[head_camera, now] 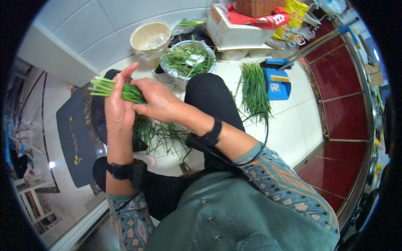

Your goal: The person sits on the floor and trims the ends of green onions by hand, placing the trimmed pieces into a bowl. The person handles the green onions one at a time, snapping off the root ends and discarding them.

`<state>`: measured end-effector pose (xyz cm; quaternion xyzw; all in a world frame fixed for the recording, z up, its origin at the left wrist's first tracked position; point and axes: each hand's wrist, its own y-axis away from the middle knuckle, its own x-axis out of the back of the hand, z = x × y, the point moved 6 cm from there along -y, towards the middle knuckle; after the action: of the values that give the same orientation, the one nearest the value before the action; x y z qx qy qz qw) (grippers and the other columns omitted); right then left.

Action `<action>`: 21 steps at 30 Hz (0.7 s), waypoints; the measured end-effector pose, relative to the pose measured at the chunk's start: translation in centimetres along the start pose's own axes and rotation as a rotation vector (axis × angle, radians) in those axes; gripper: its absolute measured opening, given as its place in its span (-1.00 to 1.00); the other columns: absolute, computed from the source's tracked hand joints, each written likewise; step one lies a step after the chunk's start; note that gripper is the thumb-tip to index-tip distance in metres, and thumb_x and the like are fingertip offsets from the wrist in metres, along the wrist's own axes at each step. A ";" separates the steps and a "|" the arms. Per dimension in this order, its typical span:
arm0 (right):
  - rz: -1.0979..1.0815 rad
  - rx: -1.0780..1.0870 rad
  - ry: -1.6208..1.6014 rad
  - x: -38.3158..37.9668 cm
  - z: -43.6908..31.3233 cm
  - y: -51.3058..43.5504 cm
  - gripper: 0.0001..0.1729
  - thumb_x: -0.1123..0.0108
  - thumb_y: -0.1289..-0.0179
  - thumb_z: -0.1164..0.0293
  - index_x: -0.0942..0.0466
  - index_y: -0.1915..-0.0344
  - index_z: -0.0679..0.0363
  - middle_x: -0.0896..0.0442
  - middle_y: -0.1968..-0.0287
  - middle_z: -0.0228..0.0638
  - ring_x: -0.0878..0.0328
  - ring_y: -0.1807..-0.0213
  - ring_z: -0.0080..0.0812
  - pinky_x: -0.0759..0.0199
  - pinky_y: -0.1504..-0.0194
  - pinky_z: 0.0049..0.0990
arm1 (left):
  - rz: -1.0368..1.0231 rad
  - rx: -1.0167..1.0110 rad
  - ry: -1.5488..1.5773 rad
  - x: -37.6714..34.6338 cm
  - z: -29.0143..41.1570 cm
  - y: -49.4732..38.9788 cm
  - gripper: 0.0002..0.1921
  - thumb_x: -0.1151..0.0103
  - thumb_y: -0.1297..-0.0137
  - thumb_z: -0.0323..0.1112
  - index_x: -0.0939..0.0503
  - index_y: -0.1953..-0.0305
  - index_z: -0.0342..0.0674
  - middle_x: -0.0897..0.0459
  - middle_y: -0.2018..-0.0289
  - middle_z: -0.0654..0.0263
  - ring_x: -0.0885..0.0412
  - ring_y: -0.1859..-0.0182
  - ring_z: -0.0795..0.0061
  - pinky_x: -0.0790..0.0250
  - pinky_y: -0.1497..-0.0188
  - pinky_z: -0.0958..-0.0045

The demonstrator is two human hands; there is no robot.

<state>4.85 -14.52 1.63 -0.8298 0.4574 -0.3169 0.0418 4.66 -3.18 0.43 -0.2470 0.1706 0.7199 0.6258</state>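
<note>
A bunch of green chives, probably garlic chives (103,87), lies across both hands in front of my left knee, its pale cut stems pointing left. My left hand (121,106) has the stem part between thumb and fingers, with the fingertips extended upward. Against the leafy part rests my right hand (157,98), its fingers bent around the leaves and partly hiding them. Below the hands, loose chive leaves (166,135) are strewn over the floor between my legs. Another large bunch of chives (255,89) lies on the tiles to the right of my right knee.
Ahead stand a lined basin of green trimmings (179,61) and a cream bucket (150,37) with a plastic bag. A white foam box (238,34) sits further right. A blue dustpan (278,89) lies beside the large bunch. Dark red cabinets (339,81) line the right; a grey mat (75,138) lies left.
</note>
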 end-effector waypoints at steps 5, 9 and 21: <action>-0.054 -0.089 -0.080 -0.9 1.7 -0.8 -0.53 -0.26 0.05 0.42 -0.35 0.11 0.31 -0.49 0.11 0.04 -0.46 0.05 0.04 -0.34 0.05 -0.17 | 0.010 -0.017 0.020 0.1 0.2 -0.1 -0.69 0.02 -0.40 -0.23 -0.49 0.01 -0.34 -0.52 -0.07 0.08 -0.36 -0.13 0.45 -0.11 -0.27 0.38; -0.083 -0.109 -0.054 -1.3 2.0 -1.5 -0.60 -0.24 0.03 0.43 -0.34 0.18 0.28 -0.55 0.24 0.04 -0.51 0.17 0.08 -0.38 0.17 -0.13 | 0.019 -0.040 -0.040 -0.4 0.6 0.0 -0.68 0.11 -0.43 -0.28 -0.46 -0.06 -0.36 -0.42 -0.16 -0.01 -0.34 -0.22 0.33 -0.14 -0.30 0.32; 0.565 -0.127 0.066 24.8 8.2 1.2 -0.71 -0.23 -0.13 0.27 -0.49 0.24 0.22 -0.55 0.43 -0.30 -0.47 0.45 -0.42 -0.36 0.38 -0.42 | -0.060 0.199 -0.243 -0.3 0.4 0.0 -0.69 0.02 -0.36 -0.32 -0.45 -0.02 -0.43 -0.62 0.19 0.02 -0.61 0.08 0.23 -0.41 -0.06 0.33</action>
<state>18.01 -36.56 6.81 -0.6596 0.6906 -0.2902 0.0613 4.64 -3.17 0.91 -0.0999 0.1567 0.7048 0.6846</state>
